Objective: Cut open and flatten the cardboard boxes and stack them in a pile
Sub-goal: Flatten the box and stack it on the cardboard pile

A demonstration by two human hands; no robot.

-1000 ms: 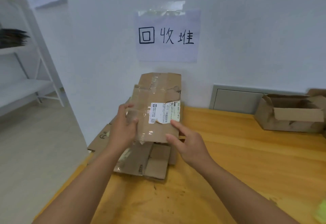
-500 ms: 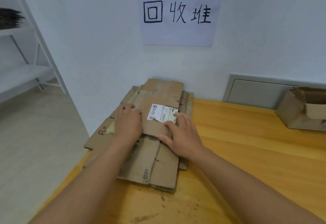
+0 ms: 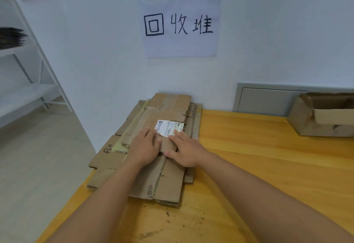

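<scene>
- Left hand (image 3: 144, 147): we record it palm down, fingers straight and together, pressing flat on the top flattened box (image 3: 162, 116); nothing gripped.
- Right hand (image 3: 184, 150): also palm down with fingers stretched forward, fingertips touching the near edge of the shipping label (image 3: 169, 127), thumb spread toward the left hand; it presses and does not clasp.
- Top flattened box: brown, taped, lying flat under both hands, on top of the pile.
- Pile of flattened cardboard (image 3: 107, 156): we count several sheets, unevenly stacked, at the table's far left corner against the wall; the lowest sheet overhangs the left table edge and bears a printed mark.
- Wooden table (image 3: 258, 166): orange-brown, with dark specks near our forearms.
- Open cardboard box (image 3: 323, 116): still standing, unflattened, at the far right, well apart from the pile.
- Paper sign (image 3: 180, 24): taped to the wall above the pile, handwritten characters.
- White shelving (image 3: 28, 93): at the left, beyond the table.
</scene>
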